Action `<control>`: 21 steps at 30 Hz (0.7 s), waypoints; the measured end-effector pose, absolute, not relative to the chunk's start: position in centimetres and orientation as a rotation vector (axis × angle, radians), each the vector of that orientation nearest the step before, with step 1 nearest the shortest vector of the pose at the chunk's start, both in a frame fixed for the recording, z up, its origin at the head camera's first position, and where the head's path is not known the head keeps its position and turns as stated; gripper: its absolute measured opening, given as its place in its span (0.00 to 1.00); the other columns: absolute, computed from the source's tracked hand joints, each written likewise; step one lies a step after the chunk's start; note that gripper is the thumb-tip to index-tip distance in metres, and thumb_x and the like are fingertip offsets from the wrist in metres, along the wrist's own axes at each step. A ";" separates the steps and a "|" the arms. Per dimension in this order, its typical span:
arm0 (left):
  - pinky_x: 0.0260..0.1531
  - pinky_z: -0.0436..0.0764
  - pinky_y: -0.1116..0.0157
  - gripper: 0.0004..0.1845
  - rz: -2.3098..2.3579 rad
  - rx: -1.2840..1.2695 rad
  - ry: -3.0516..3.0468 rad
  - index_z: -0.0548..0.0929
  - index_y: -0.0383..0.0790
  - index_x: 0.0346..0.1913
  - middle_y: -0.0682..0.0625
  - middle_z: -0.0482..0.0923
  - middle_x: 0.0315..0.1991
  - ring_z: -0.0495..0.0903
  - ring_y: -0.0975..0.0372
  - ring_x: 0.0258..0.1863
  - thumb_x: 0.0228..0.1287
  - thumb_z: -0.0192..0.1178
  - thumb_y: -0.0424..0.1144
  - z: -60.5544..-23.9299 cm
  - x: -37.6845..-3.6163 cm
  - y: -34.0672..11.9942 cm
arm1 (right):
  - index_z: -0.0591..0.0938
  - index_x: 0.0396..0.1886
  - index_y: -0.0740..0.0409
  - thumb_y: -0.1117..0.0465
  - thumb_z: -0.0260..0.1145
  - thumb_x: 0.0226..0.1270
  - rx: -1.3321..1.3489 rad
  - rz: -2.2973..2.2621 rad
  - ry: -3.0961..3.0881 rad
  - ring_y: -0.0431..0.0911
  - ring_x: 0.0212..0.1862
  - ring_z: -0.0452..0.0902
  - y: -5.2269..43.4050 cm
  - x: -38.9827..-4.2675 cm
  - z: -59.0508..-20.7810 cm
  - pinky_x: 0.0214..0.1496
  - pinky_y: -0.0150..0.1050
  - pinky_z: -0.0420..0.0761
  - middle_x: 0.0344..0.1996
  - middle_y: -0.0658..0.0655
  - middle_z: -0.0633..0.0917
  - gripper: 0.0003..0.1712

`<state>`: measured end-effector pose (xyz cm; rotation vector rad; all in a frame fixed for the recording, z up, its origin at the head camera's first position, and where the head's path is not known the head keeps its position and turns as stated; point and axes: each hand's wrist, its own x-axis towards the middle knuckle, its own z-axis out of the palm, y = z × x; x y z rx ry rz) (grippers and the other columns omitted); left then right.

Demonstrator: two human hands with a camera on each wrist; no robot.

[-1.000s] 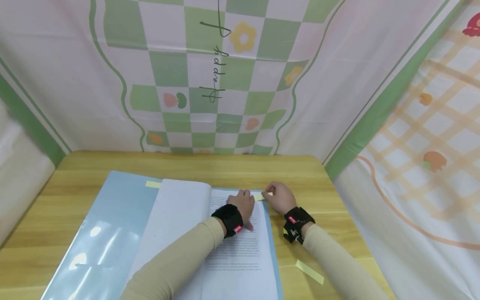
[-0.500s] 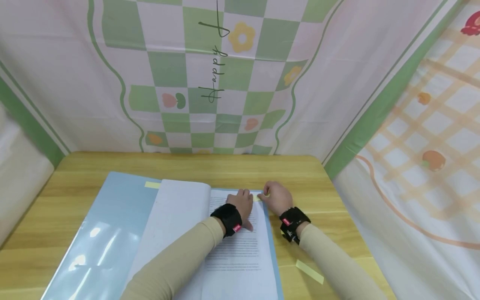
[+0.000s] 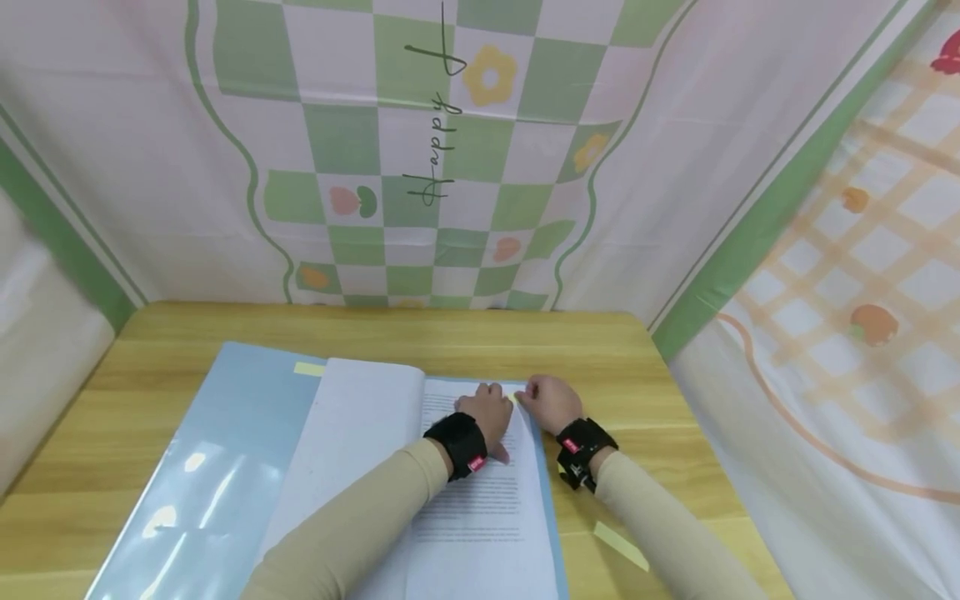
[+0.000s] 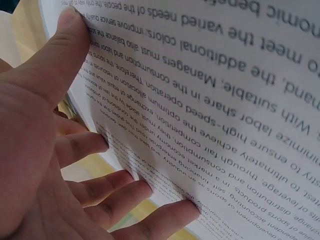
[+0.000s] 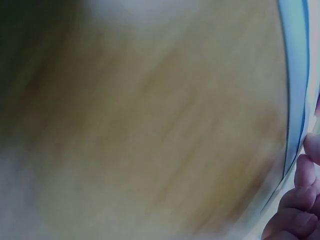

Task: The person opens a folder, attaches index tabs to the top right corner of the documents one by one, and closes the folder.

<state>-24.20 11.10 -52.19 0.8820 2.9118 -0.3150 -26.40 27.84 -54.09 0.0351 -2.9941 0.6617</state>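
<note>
An open stapled document point(image 3: 480, 500) lies inside a light blue folder point(image 3: 217, 467) on the wooden table point(image 3: 600, 350). My left hand point(image 3: 487, 400) rests flat near the top right of the printed page point(image 4: 215, 100), with thumb and straight fingers point(image 4: 150, 192) pressing the sheet. My right hand point(image 3: 531, 392) is just to its right at the page's upper right corner. It pinches a small yellow sticky tab point(image 3: 515, 396), which is mostly hidden between the two hands. The right wrist view is blurred and shows only curled fingertips point(image 5: 300, 205) beside the folder's blue edge point(image 5: 295, 100).
Another yellow sticky strip point(image 3: 619, 546) lies on the table right of the folder, beside my right forearm. A further yellow tab point(image 3: 309, 368) sticks to the folder's left cover. Patterned cloth walls point(image 3: 450, 167) close in the back and both sides.
My right hand has moved left with the yellow tab, closing up against the page corner and my left hand. The left hand stays on the page.
</note>
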 end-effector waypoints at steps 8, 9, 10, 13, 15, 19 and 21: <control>0.29 0.85 0.52 0.52 -0.291 0.894 2.923 0.77 0.48 0.64 0.45 0.74 0.55 0.76 0.55 0.51 0.37 0.71 0.78 -52.6 -24.3 11.3 | 0.77 0.21 0.50 0.49 0.70 0.69 0.020 0.692 -3.033 0.44 0.21 0.71 28.3 -26.3 -53.8 0.22 0.38 0.68 0.17 0.48 0.77 0.19; 0.29 0.85 0.52 0.52 -0.290 0.895 2.926 0.77 0.48 0.63 0.45 0.74 0.55 0.76 0.55 0.51 0.37 0.71 0.78 -52.6 -24.2 11.3 | 0.77 0.21 0.50 0.49 0.70 0.68 0.011 0.691 -3.037 0.45 0.21 0.71 28.4 -26.3 -53.8 0.22 0.38 0.68 0.17 0.49 0.77 0.19; 0.29 0.85 0.52 0.52 -0.291 0.896 2.927 0.77 0.48 0.63 0.45 0.74 0.56 0.76 0.55 0.52 0.37 0.71 0.78 -52.6 -24.2 11.2 | 0.77 0.21 0.50 0.50 0.70 0.68 0.000 0.691 -3.043 0.45 0.21 0.71 28.4 -26.3 -53.8 0.22 0.38 0.68 0.17 0.49 0.77 0.19; 0.29 0.85 0.51 0.52 -0.297 0.901 2.930 0.77 0.48 0.64 0.45 0.74 0.57 0.76 0.55 0.52 0.37 0.71 0.78 -52.5 -24.1 11.2 | 0.77 0.20 0.50 0.49 0.70 0.69 -0.047 0.685 -3.067 0.46 0.21 0.71 28.6 -26.4 -53.8 0.22 0.38 0.67 0.17 0.49 0.77 0.20; 0.30 0.85 0.52 0.52 -0.306 0.904 2.927 0.77 0.48 0.64 0.45 0.74 0.57 0.76 0.55 0.52 0.38 0.71 0.78 -52.4 -24.1 11.2 | 0.77 0.20 0.50 0.48 0.69 0.69 -0.071 0.685 -3.084 0.46 0.21 0.72 28.6 -26.4 -53.7 0.22 0.38 0.67 0.17 0.50 0.77 0.20; 0.30 0.85 0.53 0.52 -0.322 0.908 2.913 0.76 0.48 0.65 0.46 0.73 0.56 0.75 0.55 0.52 0.39 0.69 0.79 -52.5 -24.2 11.2 | 0.77 0.19 0.51 0.47 0.68 0.70 -0.089 0.685 -3.103 0.46 0.21 0.72 28.7 -26.4 -53.5 0.23 0.38 0.67 0.17 0.50 0.77 0.21; 0.29 0.84 0.54 0.52 -0.324 0.905 2.914 0.76 0.49 0.65 0.46 0.73 0.55 0.75 0.56 0.51 0.39 0.69 0.79 -52.7 -24.3 11.2 | 0.76 0.19 0.51 0.48 0.68 0.70 -0.089 0.691 -3.103 0.46 0.21 0.71 28.8 -26.3 -53.4 0.23 0.38 0.67 0.17 0.50 0.77 0.21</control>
